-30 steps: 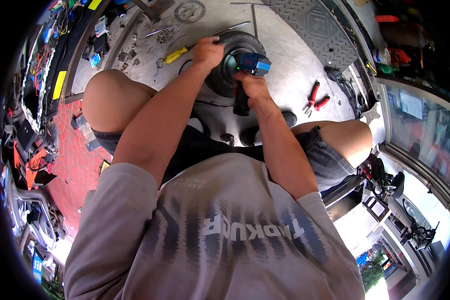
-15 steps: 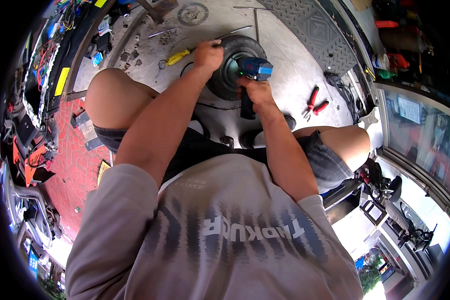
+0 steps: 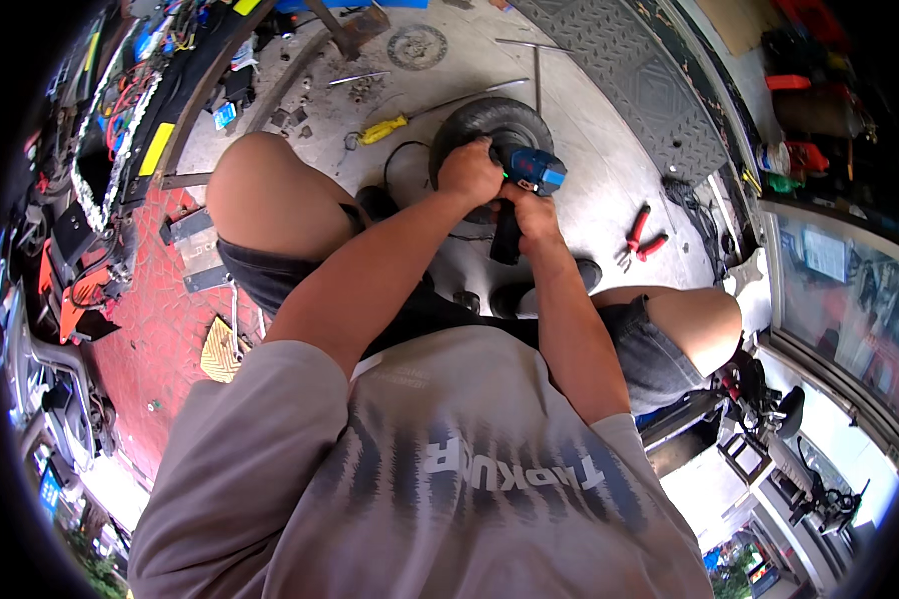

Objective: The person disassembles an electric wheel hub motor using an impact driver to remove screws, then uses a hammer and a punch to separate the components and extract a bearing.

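On the floor between my feet lies a small black-tyred wheel (image 3: 466, 118). A blue and black cordless power tool (image 3: 535, 170) is over its right part, nose pointing left toward the hub. My right hand (image 3: 532, 215) is wrapped round the tool's grip, with the black lower end (image 3: 506, 240) showing below. My left hand (image 3: 471, 172) is closed in front of the tool's nose, over the middle of the wheel. Its fingertips and whatever they hold are hidden, and so is most of the hub.
Left of the wheel lie a yellow-handled screwdriver (image 3: 382, 130) and a black cable (image 3: 395, 160). A metal T-bar (image 3: 537, 80) lies beyond it. Red-handled pliers (image 3: 640, 240) rest at the right, near a dark ridged mat (image 3: 624, 90). A metal frame (image 3: 185, 140) stands at the left.
My left hand has left the tyre's upper left rim and moved right and down to the hub by the tool's nose. My right hand still holds the tool. The whole view has shifted slightly.
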